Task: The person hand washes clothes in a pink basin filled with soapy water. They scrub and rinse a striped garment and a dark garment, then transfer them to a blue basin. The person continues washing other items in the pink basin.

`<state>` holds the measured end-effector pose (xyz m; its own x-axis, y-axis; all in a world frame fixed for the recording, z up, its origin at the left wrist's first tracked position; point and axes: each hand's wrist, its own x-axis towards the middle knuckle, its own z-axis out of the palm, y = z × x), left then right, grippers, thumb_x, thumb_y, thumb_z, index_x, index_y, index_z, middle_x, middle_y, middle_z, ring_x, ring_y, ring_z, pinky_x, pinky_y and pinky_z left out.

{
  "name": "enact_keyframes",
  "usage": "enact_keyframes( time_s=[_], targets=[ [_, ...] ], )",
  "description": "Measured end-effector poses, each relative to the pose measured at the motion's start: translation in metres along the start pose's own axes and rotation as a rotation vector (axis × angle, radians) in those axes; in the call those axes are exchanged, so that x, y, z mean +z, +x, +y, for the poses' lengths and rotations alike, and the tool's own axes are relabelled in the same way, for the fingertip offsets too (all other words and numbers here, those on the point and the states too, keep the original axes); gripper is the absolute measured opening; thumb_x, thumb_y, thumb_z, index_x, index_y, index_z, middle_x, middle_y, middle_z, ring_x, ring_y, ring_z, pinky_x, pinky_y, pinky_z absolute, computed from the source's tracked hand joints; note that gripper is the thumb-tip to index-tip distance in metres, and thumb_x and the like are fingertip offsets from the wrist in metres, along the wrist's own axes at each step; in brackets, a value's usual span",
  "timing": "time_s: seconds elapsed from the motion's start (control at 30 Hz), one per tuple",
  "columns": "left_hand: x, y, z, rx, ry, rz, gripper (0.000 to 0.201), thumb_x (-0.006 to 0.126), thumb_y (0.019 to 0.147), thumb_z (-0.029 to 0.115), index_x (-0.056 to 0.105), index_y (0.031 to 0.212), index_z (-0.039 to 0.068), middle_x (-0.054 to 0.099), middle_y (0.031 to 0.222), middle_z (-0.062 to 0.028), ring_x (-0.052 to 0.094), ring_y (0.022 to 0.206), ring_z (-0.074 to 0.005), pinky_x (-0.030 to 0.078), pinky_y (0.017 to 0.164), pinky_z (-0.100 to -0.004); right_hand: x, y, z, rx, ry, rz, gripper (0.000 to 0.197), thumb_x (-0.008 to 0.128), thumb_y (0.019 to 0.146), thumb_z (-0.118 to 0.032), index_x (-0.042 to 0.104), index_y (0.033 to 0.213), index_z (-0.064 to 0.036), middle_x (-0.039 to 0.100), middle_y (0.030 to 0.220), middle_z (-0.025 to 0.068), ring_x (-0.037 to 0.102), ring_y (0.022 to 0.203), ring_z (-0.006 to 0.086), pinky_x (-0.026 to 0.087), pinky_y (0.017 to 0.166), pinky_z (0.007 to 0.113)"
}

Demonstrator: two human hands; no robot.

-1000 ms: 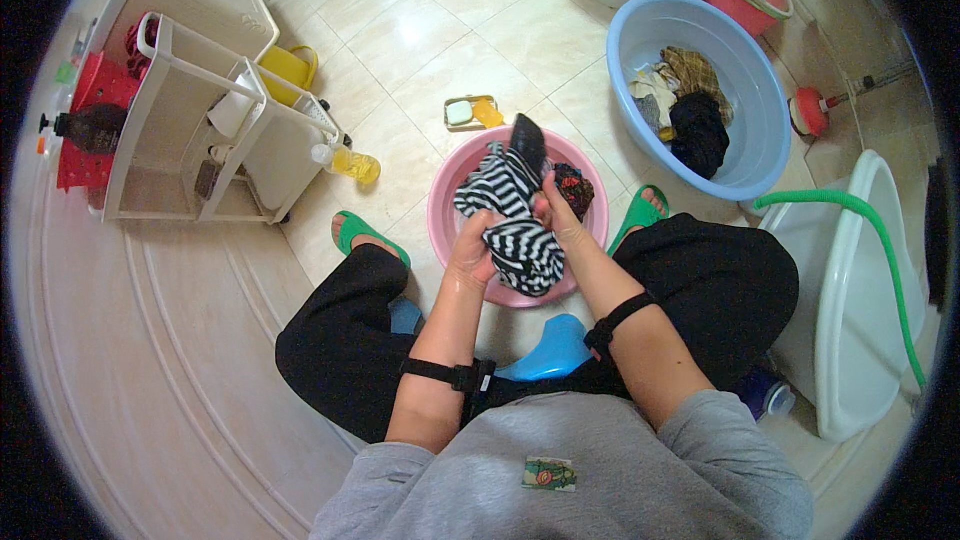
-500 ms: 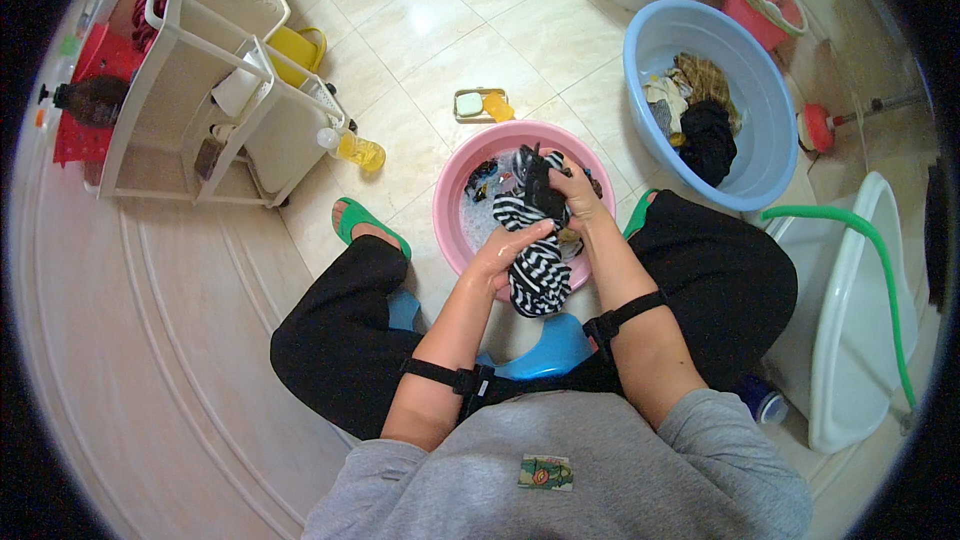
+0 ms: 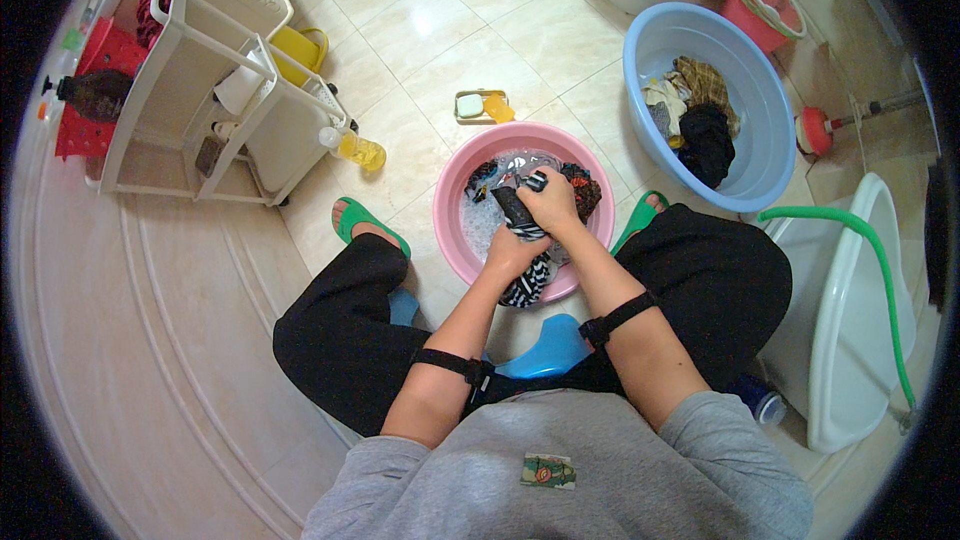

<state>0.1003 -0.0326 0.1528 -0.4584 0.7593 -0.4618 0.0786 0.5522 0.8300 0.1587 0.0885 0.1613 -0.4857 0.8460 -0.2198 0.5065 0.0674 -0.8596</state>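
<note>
Over a pink basin (image 3: 448,240) of sudsy water, both my hands grip one black-and-white striped garment (image 3: 527,285). My left hand (image 3: 516,252) is closed round its middle, and the lower part hangs below that hand over the basin's near rim. Just above and to the right, my right hand (image 3: 550,205) is closed on the upper part, where a plain dark section shows beside the stripes. Other wet clothes (image 3: 580,190) lie in the basin around the hands, some dark with orange patterning. The fingertips of both hands are partly hidden by the bunched cloth.
A large blue basin (image 3: 640,110) with clothes stands at the far right. Beyond the pink basin is a soap dish (image 3: 482,107) holding pale and orange bars. A yellow bottle (image 3: 360,151) stands near a white rack (image 3: 190,110). A green hose (image 3: 860,225) hangs over a white tub (image 3: 850,340).
The garment has been bunched tighter and lowered slightly toward the basin. My right hand has moved left and turned over the cloth, closer to my left hand.
</note>
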Motion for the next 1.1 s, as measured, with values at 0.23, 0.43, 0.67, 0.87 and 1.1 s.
enact_keyframes(
  time_s=[0.23,0.43,0.67,0.87,1.1],
  targets=[
    [-0.018,-0.003,0.031,-0.075,-0.499,-0.237,0.044,0.083,0.074,0.018,0.066,0.111,0.005,0.070,0.103,-0.0089,0.067,0.092,-0.0190,0.053,0.081,-0.0334,-0.003,0.012,-0.010,0.067,0.064,0.060,0.048,0.075,0.074,-0.036,0.066,0.102,0.0022,0.070,0.093,0.0221,0.068,0.089,0.0380,0.052,0.082,0.042],
    [-0.028,-0.001,0.038,-0.176,-0.840,-0.274,0.043,0.080,0.078,0.014,0.060,0.115,0.006,0.068,0.095,-0.0069,0.068,0.079,-0.0196,0.058,0.071,-0.0352,-0.019,0.018,-0.030,0.060,0.437,-0.214,0.057,0.069,0.085,-0.048,0.065,0.105,0.0049,0.069,0.100,0.0156,0.066,0.089,0.0234,0.051,0.079,0.035],
    [-0.040,-0.012,0.057,-0.336,-1.308,-0.584,0.044,0.070,0.082,0.032,0.060,0.114,0.003,0.068,0.091,-0.0117,0.066,0.073,-0.0215,0.058,0.062,-0.0350,-0.056,0.015,-0.027,0.027,1.072,-0.524,0.068,0.067,0.088,-0.051,0.052,0.132,-0.0016,0.062,0.119,0.0096,0.060,0.106,0.0156,0.051,0.088,0.030],
    [-0.022,-0.023,0.072,-0.330,-1.634,-0.723,0.055,0.061,0.087,0.037,0.054,0.125,-0.002,0.065,0.097,-0.0167,0.061,0.071,-0.0213,0.058,0.061,-0.0313,-0.059,0.009,-0.033,-0.023,1.469,-0.723,0.123,0.080,0.060,-0.068,0.026,0.152,-0.0063,0.034,0.151,0.0261,0.041,0.136,0.0372,0.036,0.113,0.046],
    [-0.025,-0.024,0.056,-0.328,-1.502,-0.841,0.064,0.065,0.087,0.041,0.048,0.130,-0.003,0.059,0.106,-0.0160,0.059,0.082,-0.0232,0.054,0.068,-0.0317,-0.087,0.027,-0.065,-0.449,0.836,-0.789,0.041,0.083,0.073,-0.026,0.061,0.100,-0.0062,0.065,0.107,0.0114,0.060,0.104,0.0199,0.048,0.091,0.033]
  ],
)
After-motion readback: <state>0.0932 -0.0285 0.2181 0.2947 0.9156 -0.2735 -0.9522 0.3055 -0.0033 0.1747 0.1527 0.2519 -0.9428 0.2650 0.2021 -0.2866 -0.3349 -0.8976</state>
